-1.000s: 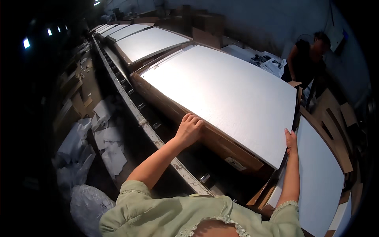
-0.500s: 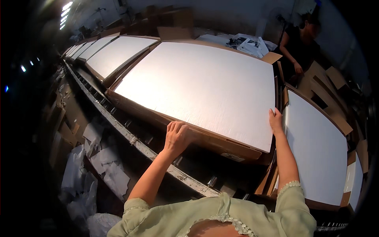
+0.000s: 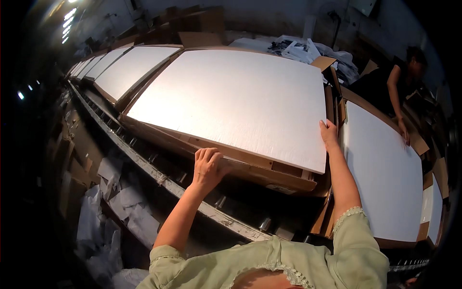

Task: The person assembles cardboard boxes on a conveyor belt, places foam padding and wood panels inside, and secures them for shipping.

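Observation:
A large flat white board [image 3: 236,101], foam-like in look, lies over a shallow cardboard box [image 3: 288,181]. Its near right corner stands above the box wall, and a gap shows brown parts inside. My left hand [image 3: 208,168] is closed with its fingers curled over the box's near wall; the thumb is partly hidden. At the board's right edge, my right hand [image 3: 329,135] grips with its thumb on top, the other fingers mostly out of sight.
The box rests on a roller conveyor [image 3: 211,210] with a worn rail. Similar white-topped boxes [image 3: 130,72] run off to the left; another white board [image 3: 382,173] lies at right. A co-worker's hand [image 3: 404,134] touches that one. Scrap sheets [image 3: 130,207] lie at lower left.
The board's near right edge has risen off the box wall, opening a gap. My right hand has gone up with it. The co-worker's hand has come onto the right-hand board.

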Demonstrator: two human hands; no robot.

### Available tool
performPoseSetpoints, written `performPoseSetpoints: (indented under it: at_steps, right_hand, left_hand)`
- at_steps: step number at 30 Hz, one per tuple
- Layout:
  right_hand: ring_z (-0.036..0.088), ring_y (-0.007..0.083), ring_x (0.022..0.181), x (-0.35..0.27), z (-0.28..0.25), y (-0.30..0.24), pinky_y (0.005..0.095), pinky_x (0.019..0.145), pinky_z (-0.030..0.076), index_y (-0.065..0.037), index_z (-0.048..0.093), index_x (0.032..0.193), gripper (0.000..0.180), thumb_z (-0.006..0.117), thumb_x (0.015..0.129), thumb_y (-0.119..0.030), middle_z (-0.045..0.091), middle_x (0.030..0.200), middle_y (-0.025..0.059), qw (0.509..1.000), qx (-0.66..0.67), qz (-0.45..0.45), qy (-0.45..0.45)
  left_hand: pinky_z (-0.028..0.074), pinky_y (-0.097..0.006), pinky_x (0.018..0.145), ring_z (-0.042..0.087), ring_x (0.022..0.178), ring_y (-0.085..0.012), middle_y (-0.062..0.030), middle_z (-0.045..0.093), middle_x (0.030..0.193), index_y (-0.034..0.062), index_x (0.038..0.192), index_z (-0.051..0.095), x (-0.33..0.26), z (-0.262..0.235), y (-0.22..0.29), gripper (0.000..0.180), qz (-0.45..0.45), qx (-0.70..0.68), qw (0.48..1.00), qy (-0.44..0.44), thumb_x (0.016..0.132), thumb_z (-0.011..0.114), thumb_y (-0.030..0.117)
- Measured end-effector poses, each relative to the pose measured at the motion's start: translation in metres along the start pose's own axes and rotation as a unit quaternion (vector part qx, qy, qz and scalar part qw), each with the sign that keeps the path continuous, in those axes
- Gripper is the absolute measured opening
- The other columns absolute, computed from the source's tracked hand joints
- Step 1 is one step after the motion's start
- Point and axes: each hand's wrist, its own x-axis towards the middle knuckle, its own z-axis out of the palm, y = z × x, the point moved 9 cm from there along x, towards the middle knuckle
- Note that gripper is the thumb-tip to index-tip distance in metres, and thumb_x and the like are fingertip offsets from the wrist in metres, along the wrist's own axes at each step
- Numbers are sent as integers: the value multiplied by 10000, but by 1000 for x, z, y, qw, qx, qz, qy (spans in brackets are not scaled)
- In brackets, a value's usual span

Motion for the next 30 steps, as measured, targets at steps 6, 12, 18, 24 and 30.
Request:
performPoseSetpoints:
  at_steps: [6, 12, 18, 24, 30]
  right_hand:
    - [529, 102, 797, -26, 5, -16, 253, 744, 438, 51, 581, 1126, 332, 576, 919, -208, 638, 911, 51, 997, 50, -16, -49]
    - [601, 209, 927, -30, 55, -16, 310, 822, 453, 74, 562, 1144, 369, 579, 907, -209, 651, 997, 145, 998, -15, 4, -63]
    - [600, 400, 991, -12, 77, -7, 438, 812, 500, 78, 548, 1072, 407, 574, 880, -280, 635, 1023, 236, 972, -234, 18, 1]
    - [162, 394, 1377, -67, 131, -85, 495, 1080, 256, 54, 403, 1349, 546, 530, 894, -219, 125, 1518, 220, 846, -439, 102, -285]
    - [237, 377, 1367, -96, 101, -57, 464, 1075, 282, 96, 219, 1404, 712, 396, 951, -424, 150, 1502, 251, 853, -412, 30, -318]
  left_hand:
    - [382, -401, 877, 528, 960, -282, -80, 567, 984, 66, 912, 573, -5, -6, -16, 382, -25, 3, 1000, 9, 641, 800, 212]
    - [382, -411, 897, 524, 994, -291, -90, 561, 1010, 63, 948, 568, -13, -19, -35, 412, -29, 15, 999, 17, 641, 795, 216]
    - [390, -417, 942, 480, 1118, -319, -109, 537, 1181, 110, 1030, 601, 27, 1, -35, 409, -13, -29, 998, -59, 676, 777, 218]
    - [119, -439, 1135, 227, 1390, -266, -116, 304, 1480, 153, 1397, 380, 27, 72, -97, 498, -139, 136, 959, -206, 961, 398, 392]
    - [117, -456, 1125, 178, 1407, -270, -105, 250, 1512, 169, 1436, 333, 33, 113, -100, 559, -118, 123, 946, -276, 960, 318, 460]
